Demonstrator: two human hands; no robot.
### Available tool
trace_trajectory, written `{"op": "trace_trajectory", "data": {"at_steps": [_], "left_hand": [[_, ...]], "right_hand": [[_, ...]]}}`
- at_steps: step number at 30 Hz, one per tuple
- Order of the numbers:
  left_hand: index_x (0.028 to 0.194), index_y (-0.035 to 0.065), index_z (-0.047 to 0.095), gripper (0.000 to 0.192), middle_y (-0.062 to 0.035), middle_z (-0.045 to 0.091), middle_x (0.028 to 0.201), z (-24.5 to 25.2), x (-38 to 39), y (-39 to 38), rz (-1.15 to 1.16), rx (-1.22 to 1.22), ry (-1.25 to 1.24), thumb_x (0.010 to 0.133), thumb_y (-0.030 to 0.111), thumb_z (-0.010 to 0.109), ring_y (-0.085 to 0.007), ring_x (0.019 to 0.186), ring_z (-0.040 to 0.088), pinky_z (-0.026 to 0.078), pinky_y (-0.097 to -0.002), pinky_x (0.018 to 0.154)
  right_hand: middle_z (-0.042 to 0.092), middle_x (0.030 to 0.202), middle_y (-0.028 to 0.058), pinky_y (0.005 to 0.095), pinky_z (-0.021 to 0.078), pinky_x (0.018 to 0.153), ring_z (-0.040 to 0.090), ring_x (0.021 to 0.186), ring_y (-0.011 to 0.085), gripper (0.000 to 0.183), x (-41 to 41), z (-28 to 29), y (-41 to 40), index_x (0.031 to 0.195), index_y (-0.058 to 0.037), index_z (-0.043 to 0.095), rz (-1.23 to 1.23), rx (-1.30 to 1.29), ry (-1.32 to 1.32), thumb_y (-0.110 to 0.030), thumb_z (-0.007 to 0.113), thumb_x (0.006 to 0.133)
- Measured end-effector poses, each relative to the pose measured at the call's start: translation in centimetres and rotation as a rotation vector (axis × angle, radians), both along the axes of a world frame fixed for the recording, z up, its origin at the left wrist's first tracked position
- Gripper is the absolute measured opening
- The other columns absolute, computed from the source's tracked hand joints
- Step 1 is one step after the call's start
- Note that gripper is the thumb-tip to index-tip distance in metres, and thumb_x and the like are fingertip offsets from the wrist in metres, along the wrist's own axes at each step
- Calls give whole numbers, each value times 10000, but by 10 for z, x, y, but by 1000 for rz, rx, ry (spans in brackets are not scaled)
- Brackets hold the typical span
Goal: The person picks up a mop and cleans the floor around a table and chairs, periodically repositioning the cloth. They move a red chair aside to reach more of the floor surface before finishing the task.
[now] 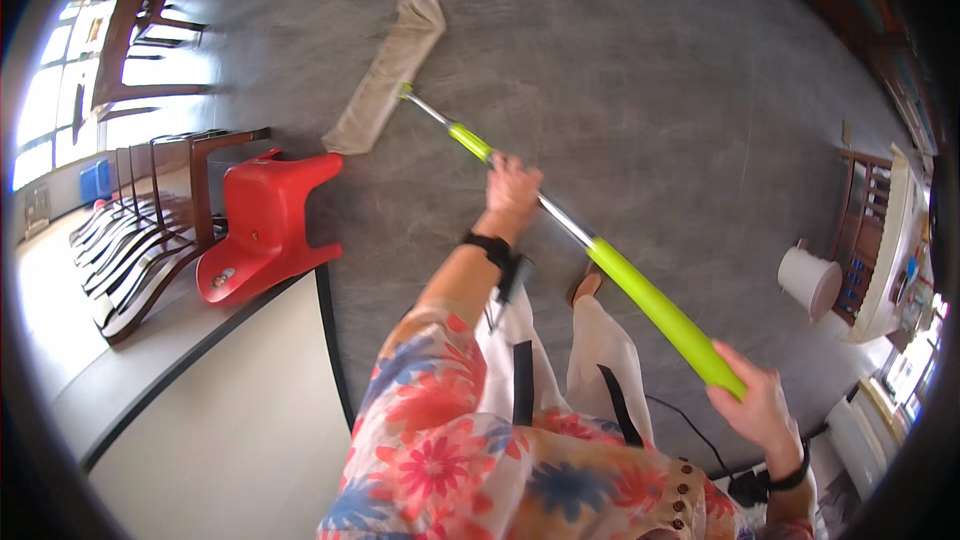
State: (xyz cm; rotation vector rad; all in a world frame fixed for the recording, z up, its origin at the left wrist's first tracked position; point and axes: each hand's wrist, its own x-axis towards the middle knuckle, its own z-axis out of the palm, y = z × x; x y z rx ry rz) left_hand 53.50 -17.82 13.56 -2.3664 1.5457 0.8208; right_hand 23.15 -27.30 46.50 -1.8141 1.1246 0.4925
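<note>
A flat mop's handle point(652, 298), lime green with bare metal sections, runs slantwise across the floor in front of me. My left hand point(512, 191) grips it partway down, just past the short green sleeve point(471, 142). At the upper end, my right hand point(757, 397) is wrapped around the thick green grip. The long mop head, covered in a beige cloth pad point(386, 79), lies flat on the grey floor point(660, 112) at the far left. Its near end is close to a red plastic child's chair point(262, 210); I cannot tell whether they touch.
Wooden chairs point(199, 187) line the left side beside the red one. A cream-topped surface with a black edge point(240, 390) is at lower left. On the right are a white bin point(808, 279), a wooden bench point(862, 232) and a cloth-covered table point(885, 270). A dark cable point(694, 424) trails near my feet.
</note>
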Motion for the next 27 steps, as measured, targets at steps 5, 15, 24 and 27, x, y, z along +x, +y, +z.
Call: {"op": "trace_trajectory", "data": {"at_steps": [5,15,24,27], "left_hand": [[988,211,643,318,-127,493,1134,19,-35,17,92,-156,176,680,176,713,-388,1239,329,390,-467,927],[985,173,632,273,-144,509,1129,9,-11,18,226,-143,210,717,150,679,-415,1273,308,370,-476,932],[1029,187,600,400,-103,500,1171,-10,64,22,293,-234,65,652,213,730,-352,1210,397,429,-447,942],[1130,200,545,464,-111,488,1184,-20,143,66,467,-233,-166,691,234,693,-351,1158,442,444,-433,922]], "right_hand": [[662,910,201,302,516,714,675,834,276,458,-17,27,34,1137,27,567,-36,-97,59,-55,664,697],[672,927,177,274,497,751,661,848,177,478,9,15,4,1141,44,570,48,-71,20,-58,697,692],[646,811,216,345,513,650,668,722,308,499,85,-2,-1,1168,5,562,259,-134,-119,-111,703,704],[627,723,184,432,488,581,616,633,368,525,152,-50,19,1239,-80,515,418,-112,-235,-244,650,759]]}}
